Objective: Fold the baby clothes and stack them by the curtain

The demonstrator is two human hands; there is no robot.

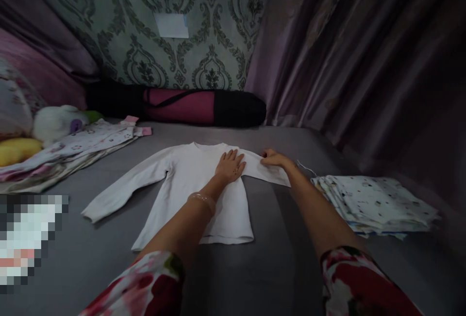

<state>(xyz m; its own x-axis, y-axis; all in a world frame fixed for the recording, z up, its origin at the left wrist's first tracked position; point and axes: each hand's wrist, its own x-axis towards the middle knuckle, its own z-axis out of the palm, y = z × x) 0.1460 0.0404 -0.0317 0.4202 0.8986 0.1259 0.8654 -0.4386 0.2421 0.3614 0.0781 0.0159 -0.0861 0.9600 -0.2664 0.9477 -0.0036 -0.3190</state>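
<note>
One white long-sleeved shirt (pixel 189 185) lies spread out on the grey surface (pixel 262 272), its neckline toward the patterned wall (pixel 211 29) and its hem on the near side. From where I stand, the left hand (pixel 230 165) rests palm down on the shirt, just below the shoulder on the right, fingers spread, its grip released. A clear bracelet (pixel 201 199) circles that forearm. The right hand (pixel 274 157) is at the upper edge of the sleeve on the right (pixel 274 174), fingers curled and thumb close against the cloth; whether that grip is pinching the fabric or only resting there, I cannot tell. The other sleeve (pixel 127 185) stretches out to the left and slants toward the near side. Both bare arms (pixel 316 204) come out of red floral clothing (pixel 149 279). Over on the right, beside the right arm, sits a folded pile of printed cloth (pixel 393 199). On the left, a flower-printed garment (pixel 102 140) lies beside a white plush toy (pixel 54 124) and something yellow (pixel 22 149). A long black and pink bag (pixel 182 108) lies along the foot of the wall, and purple curtains (pixel 309 39) hang to either side. A small pale sheet (pixel 172 25) is up on the wall, and a patch (pixel 29 238) at the lower left is broken into squares, so I cannot make it out
</note>
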